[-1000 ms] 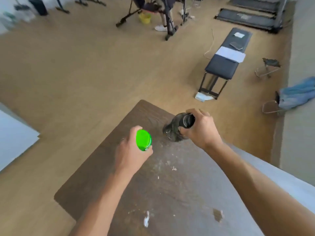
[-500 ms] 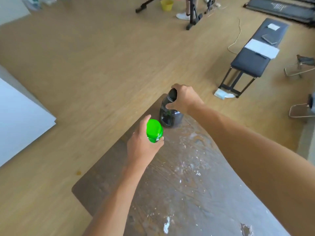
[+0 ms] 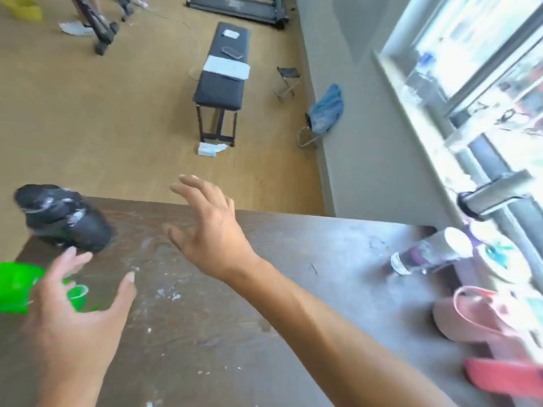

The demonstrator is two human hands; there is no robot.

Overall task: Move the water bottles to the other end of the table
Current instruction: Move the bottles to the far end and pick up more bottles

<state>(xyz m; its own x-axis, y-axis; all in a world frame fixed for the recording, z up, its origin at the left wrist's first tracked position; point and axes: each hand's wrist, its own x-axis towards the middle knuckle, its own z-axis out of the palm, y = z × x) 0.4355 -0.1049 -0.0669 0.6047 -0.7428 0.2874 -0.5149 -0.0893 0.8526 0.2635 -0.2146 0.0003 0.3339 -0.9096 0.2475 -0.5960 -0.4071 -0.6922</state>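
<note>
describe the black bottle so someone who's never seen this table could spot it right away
Start at the dark wooden table and go to its far left corner, by the bare floor. The black bottle stands there, beyond the open left hand. Its neighbour, nearer the camera, is a bright green bottle; this one is black with a bulky cap and pale scuffs.

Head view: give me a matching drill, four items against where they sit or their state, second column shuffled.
Items:
1. black bottle
2. green bottle
3. right hand
4. pink bottle

Places or states:
A. open, fingers spread, above the table, holding nothing
B. near the table's right edge, by the window
C. at the table's far left corner, standing free
D. at the left edge of the picture, just beyond the open left hand

Pairs: 1-C, 2-D, 3-A, 4-B
</note>
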